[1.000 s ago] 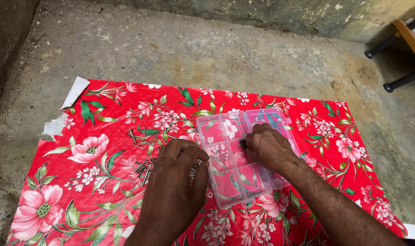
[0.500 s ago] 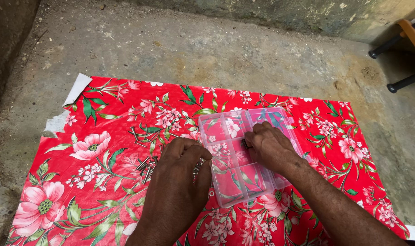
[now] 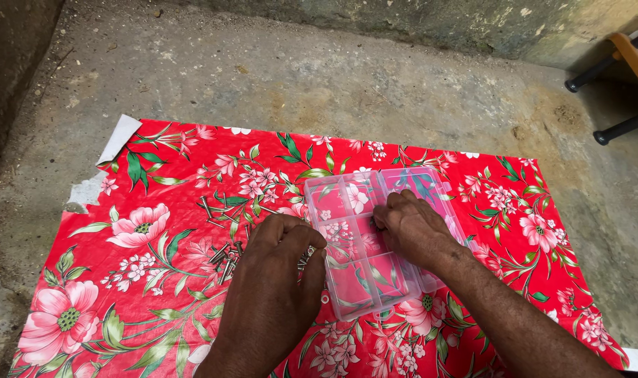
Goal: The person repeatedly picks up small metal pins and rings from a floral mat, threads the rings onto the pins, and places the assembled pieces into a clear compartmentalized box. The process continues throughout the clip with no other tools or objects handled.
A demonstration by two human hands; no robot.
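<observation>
A clear plastic compartment box (image 3: 348, 203) lies on a red floral cloth (image 3: 158, 210) spread over the concrete floor. My right hand (image 3: 415, 229) rests over the box's middle compartments with its fingers curled down; whether it pinches anything is hidden. My left hand (image 3: 275, 280) sits just left of the box, fingers bent down over a pile of small metal screws (image 3: 224, 255). One screw (image 3: 306, 256) shows at its fingertips near the box's left wall.
More loose screws (image 3: 208, 208) lie on the cloth further back. The cloth's corner (image 3: 117, 137) is folded over at the far left. A concrete wall runs along the back, and a wooden seat with black legs (image 3: 616, 63) stands at the far right.
Both hands stay nearly still. The fingertips of my left hand have shifted slightly towards the box, and a screw now shows at them.
</observation>
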